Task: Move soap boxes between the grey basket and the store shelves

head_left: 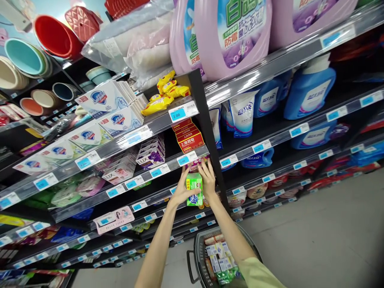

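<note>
My left hand (180,190) is closed on a green soap pack (194,183), its thumb lying across the front of the pack. The pack is upright, just in front of the shelf. My right hand (207,176) is beside the pack, its fingers stretched forward to the pink packages (197,163) under the shelf edge. Fingertips of both hands reach that pink row; how firmly they touch it I cannot tell. The right thumb is hidden behind the green pack. Above my hands are red and yellow soap boxes (190,141).
Below my arms a dark shopping basket (196,256) with several packages stands on the grey floor (300,240). A black shelf upright (213,160) runs close to my right hand. Purple LUX boxes (151,157) sit to the left, blue detergent bottles (310,94) to the right.
</note>
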The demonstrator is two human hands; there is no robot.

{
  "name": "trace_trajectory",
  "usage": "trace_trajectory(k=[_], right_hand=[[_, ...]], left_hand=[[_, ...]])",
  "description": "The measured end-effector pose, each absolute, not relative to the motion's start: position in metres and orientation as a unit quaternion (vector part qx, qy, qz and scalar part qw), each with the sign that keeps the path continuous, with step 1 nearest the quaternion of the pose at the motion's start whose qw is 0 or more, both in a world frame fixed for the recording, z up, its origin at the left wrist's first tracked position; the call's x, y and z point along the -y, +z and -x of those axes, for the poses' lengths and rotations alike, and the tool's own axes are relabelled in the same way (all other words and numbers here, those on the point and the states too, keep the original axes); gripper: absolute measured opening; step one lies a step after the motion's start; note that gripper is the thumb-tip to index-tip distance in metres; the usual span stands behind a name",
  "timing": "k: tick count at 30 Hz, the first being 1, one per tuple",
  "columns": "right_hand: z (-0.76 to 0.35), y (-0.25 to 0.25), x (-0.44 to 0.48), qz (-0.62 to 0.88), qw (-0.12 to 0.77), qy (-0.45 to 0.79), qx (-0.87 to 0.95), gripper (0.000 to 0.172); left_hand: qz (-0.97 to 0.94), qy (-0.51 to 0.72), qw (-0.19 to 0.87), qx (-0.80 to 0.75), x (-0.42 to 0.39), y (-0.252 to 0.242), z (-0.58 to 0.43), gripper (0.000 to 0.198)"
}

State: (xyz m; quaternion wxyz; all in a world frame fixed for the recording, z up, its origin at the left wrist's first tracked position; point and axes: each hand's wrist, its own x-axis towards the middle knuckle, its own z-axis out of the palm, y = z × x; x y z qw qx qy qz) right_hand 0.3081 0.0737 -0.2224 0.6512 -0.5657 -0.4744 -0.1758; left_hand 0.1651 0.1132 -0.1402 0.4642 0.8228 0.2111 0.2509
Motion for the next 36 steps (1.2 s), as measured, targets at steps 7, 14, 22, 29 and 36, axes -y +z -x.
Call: trace_trajectory(k=[7, 14, 22, 29, 36], right_hand=[[-0.304, -0.23, -0.062, 0.609, 0.615, -0.14, 0.48, 0.053], [-0.303, -0.237, -0.039, 0.592, 0.633, -0.124, 0.483, 0.05], [-0.245, -0.235, 0.029, 0.484, 0.734, 0.287, 0.38, 0.03], [-0.199, -0.245, 0.036, 0.401, 0.563, 0.567, 0.448, 0.071], [-0.11, -0.274, 0.039, 0.323, 0.561, 0.719, 0.251, 0.077]], left_hand=[[-0.807, 0.266, 0.488, -0.202, -0.109, -0.143, -0.164, 0.102], [-0.768, 0.306, 0.524, -0.204, -0.085, -0.155, -0.138, 0.104], [-0.56, 0.306, 0.737, -0.222, -0.041, -0.187, -0.093, 0.107], [-0.829, 0.14, 0.294, -0.455, 0.011, -0.159, -0.038, 0.123], [-0.72, 0.317, 0.331, -0.521, 0.05, -0.181, 0.062, 0.123]])
